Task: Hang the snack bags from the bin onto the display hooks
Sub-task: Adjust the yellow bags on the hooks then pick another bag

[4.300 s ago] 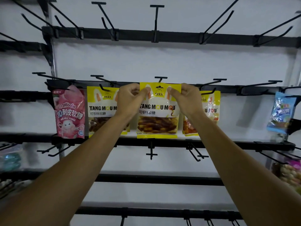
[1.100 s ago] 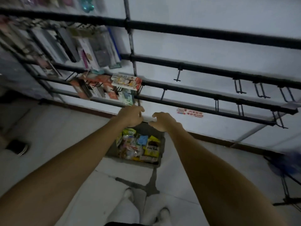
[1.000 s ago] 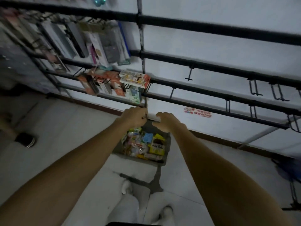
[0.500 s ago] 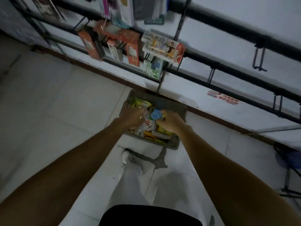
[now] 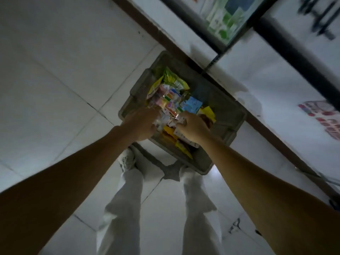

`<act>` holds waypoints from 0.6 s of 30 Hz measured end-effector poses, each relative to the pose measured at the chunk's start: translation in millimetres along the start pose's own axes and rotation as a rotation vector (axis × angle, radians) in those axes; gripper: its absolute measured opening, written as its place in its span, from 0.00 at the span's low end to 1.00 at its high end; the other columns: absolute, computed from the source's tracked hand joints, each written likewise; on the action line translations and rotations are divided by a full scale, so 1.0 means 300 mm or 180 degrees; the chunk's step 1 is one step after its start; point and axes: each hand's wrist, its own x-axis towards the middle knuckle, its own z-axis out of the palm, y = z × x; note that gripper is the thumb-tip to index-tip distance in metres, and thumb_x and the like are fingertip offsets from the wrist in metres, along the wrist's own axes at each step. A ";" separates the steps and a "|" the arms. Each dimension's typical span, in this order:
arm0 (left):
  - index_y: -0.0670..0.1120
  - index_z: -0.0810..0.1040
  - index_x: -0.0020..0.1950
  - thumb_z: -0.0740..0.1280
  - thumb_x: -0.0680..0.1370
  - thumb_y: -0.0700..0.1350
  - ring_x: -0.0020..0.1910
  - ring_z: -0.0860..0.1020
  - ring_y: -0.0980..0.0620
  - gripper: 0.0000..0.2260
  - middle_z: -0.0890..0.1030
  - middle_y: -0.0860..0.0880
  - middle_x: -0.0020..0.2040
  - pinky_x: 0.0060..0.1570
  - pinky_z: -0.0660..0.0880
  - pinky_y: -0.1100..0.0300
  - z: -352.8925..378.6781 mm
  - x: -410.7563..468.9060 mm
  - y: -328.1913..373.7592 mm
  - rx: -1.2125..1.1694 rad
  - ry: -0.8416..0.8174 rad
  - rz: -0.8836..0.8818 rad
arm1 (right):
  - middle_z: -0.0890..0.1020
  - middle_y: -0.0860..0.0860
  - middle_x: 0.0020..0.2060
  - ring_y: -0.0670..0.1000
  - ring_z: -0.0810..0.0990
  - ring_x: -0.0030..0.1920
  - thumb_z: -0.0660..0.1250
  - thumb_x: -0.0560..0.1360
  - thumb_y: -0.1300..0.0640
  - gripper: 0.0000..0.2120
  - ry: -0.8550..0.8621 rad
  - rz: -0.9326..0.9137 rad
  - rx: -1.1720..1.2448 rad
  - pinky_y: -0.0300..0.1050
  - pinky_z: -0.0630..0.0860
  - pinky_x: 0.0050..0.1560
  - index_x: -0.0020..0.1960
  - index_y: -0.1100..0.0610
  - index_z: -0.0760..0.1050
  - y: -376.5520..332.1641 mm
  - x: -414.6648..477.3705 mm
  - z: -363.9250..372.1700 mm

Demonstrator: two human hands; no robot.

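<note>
The person is bent right over the grey plastic bin (image 5: 232, 124), both hands down among the snack bags. The left hand (image 5: 140, 124) and right hand (image 5: 193, 128) sit close together. Between them, just past the knuckles, lies a clear packet (image 5: 169, 102) of bright sweets, with its near edge against both sets of fingers. The fingers are curled under and hidden, so I cannot tell whether either hand has actually pinched it.

Just beyond the right hand is a flat blue packet (image 5: 192, 105), and yellow bags (image 5: 175, 80) lie farther out, with more under the right wrist.

These look light, thin and crinkly, with slick film that could slide between fingers. I'd take one by its stiff sealed top strip, near the hang hole. The bin itself is rigid, with a thick rolled rim.
</note>
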 end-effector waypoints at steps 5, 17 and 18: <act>0.49 0.72 0.68 0.63 0.79 0.45 0.50 0.78 0.46 0.17 0.79 0.46 0.53 0.47 0.73 0.54 0.252 0.206 -0.112 -0.0276 -0.0016 -0.0139 | 0.80 0.50 0.59 0.52 0.79 0.57 0.63 0.80 0.46 0.18 -0.0231 0.0026 -0.0265 0.50 0.77 0.53 0.67 0.52 0.72 0.242 0.246 0.184; 0.51 0.73 0.69 0.65 0.77 0.39 0.57 0.79 0.45 0.21 0.79 0.46 0.62 0.52 0.79 0.48 0.606 0.747 -0.394 -0.0822 0.0318 -0.0065 | 0.76 0.54 0.64 0.55 0.76 0.64 0.69 0.78 0.51 0.22 0.0315 -0.0197 -0.0284 0.51 0.77 0.58 0.69 0.55 0.70 0.440 0.859 0.440; 0.50 0.73 0.69 0.64 0.78 0.39 0.56 0.79 0.46 0.20 0.80 0.48 0.59 0.51 0.79 0.49 0.623 0.788 -0.406 -0.0809 0.0386 -0.0086 | 0.75 0.54 0.65 0.55 0.74 0.65 0.69 0.77 0.51 0.22 0.0444 -0.0271 -0.0293 0.53 0.77 0.59 0.69 0.55 0.70 0.437 0.914 0.460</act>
